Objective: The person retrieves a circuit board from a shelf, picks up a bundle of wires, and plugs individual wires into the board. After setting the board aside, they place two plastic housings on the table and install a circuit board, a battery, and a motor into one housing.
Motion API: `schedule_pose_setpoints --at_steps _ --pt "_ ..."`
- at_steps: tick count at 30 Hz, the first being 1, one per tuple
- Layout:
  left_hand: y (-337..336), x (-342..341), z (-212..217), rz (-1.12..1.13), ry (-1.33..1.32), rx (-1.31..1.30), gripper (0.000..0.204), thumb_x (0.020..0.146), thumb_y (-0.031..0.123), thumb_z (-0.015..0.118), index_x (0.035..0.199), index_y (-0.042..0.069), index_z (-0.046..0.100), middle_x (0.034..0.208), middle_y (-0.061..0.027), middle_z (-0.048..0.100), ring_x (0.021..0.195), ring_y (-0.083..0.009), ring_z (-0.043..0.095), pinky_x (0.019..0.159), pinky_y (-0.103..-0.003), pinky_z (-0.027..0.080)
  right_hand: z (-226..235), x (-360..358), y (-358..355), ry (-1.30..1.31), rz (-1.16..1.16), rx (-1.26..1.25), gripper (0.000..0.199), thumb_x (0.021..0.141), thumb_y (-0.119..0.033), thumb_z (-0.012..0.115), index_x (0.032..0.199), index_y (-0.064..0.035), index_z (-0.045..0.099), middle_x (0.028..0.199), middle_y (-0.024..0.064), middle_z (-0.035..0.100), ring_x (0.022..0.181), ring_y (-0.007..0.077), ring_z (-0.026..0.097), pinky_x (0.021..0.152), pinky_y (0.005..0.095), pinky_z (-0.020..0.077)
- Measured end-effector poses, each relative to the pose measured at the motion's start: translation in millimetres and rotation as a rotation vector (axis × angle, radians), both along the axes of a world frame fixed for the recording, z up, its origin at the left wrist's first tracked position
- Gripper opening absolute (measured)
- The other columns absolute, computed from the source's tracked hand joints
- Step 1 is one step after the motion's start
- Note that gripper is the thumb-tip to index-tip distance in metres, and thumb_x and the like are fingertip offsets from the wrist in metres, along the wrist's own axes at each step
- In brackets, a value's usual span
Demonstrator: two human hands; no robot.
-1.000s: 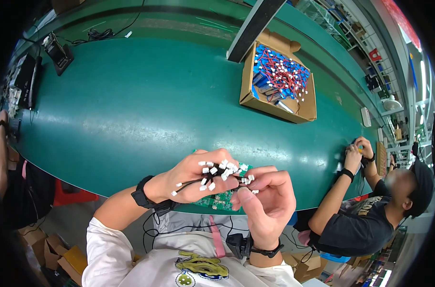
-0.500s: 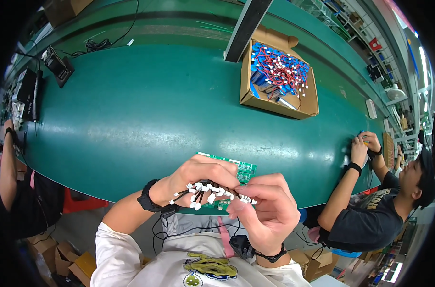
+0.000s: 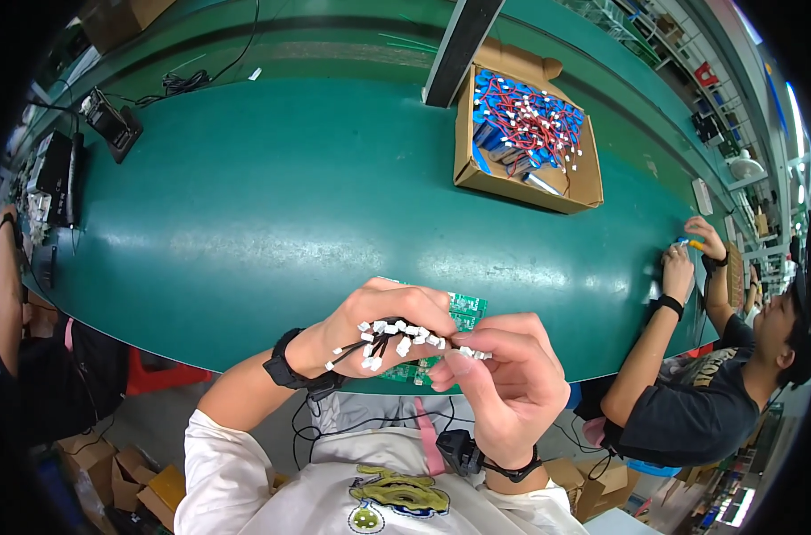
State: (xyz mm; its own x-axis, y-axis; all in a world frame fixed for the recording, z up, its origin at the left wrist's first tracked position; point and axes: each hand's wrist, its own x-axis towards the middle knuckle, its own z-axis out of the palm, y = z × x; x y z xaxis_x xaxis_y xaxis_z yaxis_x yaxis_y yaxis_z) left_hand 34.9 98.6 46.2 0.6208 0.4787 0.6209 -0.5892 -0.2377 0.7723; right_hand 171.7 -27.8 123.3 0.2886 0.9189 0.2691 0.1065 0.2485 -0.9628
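Note:
My left hand [image 3: 383,316] is closed around a bundle of black cables with small white plug connectors [image 3: 404,343]. The plugs fan out below its curled fingers. My right hand [image 3: 504,383] meets it on the right, with thumb and fingers pinching a few of the white-plugged cables [image 3: 471,353] at the bundle's end. Under and behind both hands lie green circuit boards [image 3: 467,308] at the table's near edge, partly hidden by the fingers.
A cardboard box [image 3: 530,197] of blue battery cells with red wires stands at the back of the green table [image 3: 245,196], beside a dark post [image 3: 459,53]. At right a co-worker [image 3: 700,383] handles a small part. Black devices [image 3: 111,125] stand at far left.
The view has shifted slightly. My right fingers have closed further over the cable ends, and both hands stay together. The co-worker's far hand has lifted a little.

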Motion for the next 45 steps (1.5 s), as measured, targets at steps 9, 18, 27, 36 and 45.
schedule_pose_setpoints --at_steps 9,18,27,36,45 --pt "-3.8 -1.9 -6.6 -0.018 0.048 -0.150 0.019 0.096 0.000 0.072 0.114 0.002 0.067 0.099 -0.0135 0.074 0.083 -0.0277 0.074 0.078 -0.038 0.057 -13.9 -2.4 3.0 -0.406 -0.127 0.173 0.028 0.085 0.019 0.066 0.111 0.0082 0.065 0.108 0.0177 0.060 0.088 0.0227 0.072 0.063 0.0303 0.0642" --pt "-0.7 0.7 -4.9 0.055 0.031 0.024 0.024 0.096 0.003 0.061 0.120 -0.003 0.063 0.096 -0.0146 0.070 0.079 -0.0277 0.068 0.071 -0.036 0.055 -12.4 -7.5 5.5 -0.505 -0.199 0.178 0.033 0.081 0.022 0.066 0.110 0.0065 0.069 0.111 0.0169 0.061 0.085 0.0190 0.068 0.062 0.0272 0.0617" --pt "-0.7 1.0 -7.5 0.076 0.086 0.092 0.029 0.094 0.004 0.062 0.122 -0.004 0.060 0.099 -0.0143 0.065 0.080 -0.0257 0.063 0.071 -0.035 0.052 -13.9 -3.0 8.3 -0.443 -0.203 0.128 0.028 0.079 0.014 0.079 0.104 0.0009 0.076 0.106 0.0132 0.065 0.075 0.0175 0.072 0.063 0.0281 0.0595" --pt "-5.6 -5.9 11.5 -0.088 0.287 -0.302 0.023 0.111 0.016 0.052 0.119 -0.004 0.059 0.108 -0.0119 0.061 0.094 -0.0214 0.059 0.087 -0.033 0.048 -22.7 5.3 13.8 -0.293 -0.169 0.151 0.023 0.085 0.019 0.071 0.105 0.0073 0.068 0.108 0.0162 0.060 0.075 0.0184 0.071 0.059 0.0273 0.0612" --pt "-1.4 -5.4 5.4 -0.117 0.425 -0.265 0.028 0.106 0.014 0.047 0.124 -0.004 0.055 0.120 -0.0094 0.058 0.102 -0.0187 0.060 0.089 -0.036 0.049 -18.8 -4.3 18.7 -0.642 -0.237 0.296 0.030 0.082 0.019 0.071 0.108 0.0050 0.068 0.107 0.0170 0.067 0.083 0.0188 0.067 0.063 0.0280 0.0569"
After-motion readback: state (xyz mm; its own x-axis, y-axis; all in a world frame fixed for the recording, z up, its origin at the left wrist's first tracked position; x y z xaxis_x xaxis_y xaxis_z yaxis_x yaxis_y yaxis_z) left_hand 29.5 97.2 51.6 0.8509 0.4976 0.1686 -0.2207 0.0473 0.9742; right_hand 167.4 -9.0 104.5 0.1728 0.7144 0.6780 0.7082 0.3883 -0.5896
